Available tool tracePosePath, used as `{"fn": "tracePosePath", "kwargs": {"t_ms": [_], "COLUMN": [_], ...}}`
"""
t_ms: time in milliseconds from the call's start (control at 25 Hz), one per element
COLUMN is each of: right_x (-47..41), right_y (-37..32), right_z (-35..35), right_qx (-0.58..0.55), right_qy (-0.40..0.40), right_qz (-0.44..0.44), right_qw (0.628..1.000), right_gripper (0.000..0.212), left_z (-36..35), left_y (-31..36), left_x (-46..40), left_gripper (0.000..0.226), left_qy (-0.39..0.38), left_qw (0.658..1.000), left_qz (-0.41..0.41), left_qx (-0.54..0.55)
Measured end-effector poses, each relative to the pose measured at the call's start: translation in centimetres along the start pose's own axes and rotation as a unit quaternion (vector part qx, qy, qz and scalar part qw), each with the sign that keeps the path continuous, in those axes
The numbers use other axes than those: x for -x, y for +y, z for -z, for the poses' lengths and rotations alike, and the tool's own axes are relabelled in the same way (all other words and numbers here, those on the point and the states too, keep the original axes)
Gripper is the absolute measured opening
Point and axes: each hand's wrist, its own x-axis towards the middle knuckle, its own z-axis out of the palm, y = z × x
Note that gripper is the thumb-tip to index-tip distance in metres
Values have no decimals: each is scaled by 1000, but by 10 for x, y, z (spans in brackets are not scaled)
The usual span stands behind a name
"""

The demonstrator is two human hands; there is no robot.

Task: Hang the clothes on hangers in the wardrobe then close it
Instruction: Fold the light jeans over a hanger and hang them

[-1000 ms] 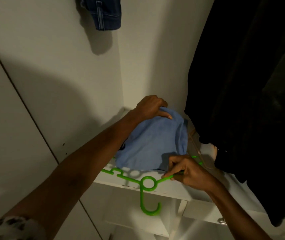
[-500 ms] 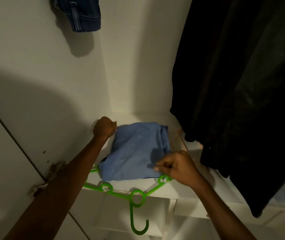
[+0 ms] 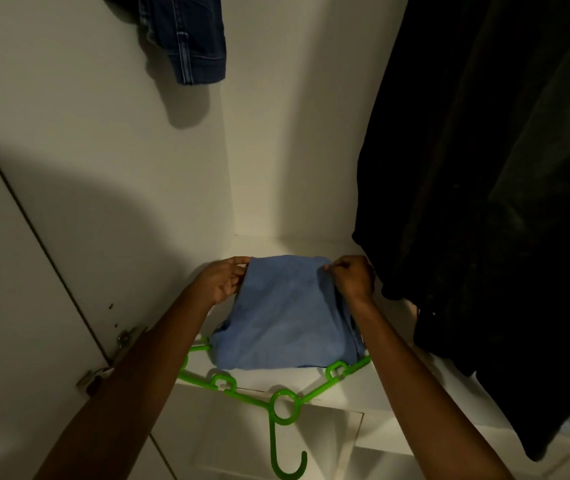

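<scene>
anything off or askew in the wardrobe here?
The green hanger lies flat on the shelf, hook dangling over the front edge, mostly under the blue garment. The door hinge at left looks loose, with bare screw holes above it.

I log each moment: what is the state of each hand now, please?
Left hand: closed, gripping the far left corner of the blue garment.
Right hand: closed, pinching its far right corner.

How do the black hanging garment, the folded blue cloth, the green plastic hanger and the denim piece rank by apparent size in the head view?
1. Black hanging garment, partly cropped.
2. Folded blue cloth.
3. Green plastic hanger, partly hidden under the cloth, and denim piece, cut off at the top: too unsure to rank.
</scene>
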Motion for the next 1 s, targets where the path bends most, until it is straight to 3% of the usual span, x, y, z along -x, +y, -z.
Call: {"fn": "tracePosePath", "kwargs": {"t_ms": [80, 200, 320, 400, 520, 640, 800, 880, 1000], "right_x": [-1, -4, -8, -7, -16, -23, -22, -20, -11], "right_y": [0, 3, 2, -8, -11, -5, -5, -4, -1], "right_z": [1, 4, 3, 2, 3, 3, 2, -1, -4], "right_qx": [-92, -224, -216, -177, -240, -256, -261, -254, -223], "right_qy": [-2, -37, -63, -62, -24, -34, -33, -50, -65], "right_qz": [-23, -110, -138, -140, -163, -187, -211, -191, -155], "right_qw": [996, 968, 964, 972, 957, 948, 942, 947, 960], "right_gripper": [27, 18, 20, 33, 21, 22, 19, 19, 29], "left_z": [-6, -19, -27, -30, -22, -6, -6, -6, -14], "left_y": [-3, -2, 0, 3, 9, 10, 0, -1, 2], "left_x": [3, 6, 4, 8, 16, 15, 8, 10, 22], "left_gripper": [14, 26, 17, 10, 12, 22, 8, 18, 52], "left_qy": [7, 34, 85, 74, 33, 59, 134, 111, 57], "left_qw": [999, 987, 995, 997, 996, 994, 987, 991, 997], "left_qz": [20, 59, 23, 15, -20, -39, -16, 7, 57], "left_qx": [-38, -148, -55, 1, 82, 86, 91, 79, -19]}}
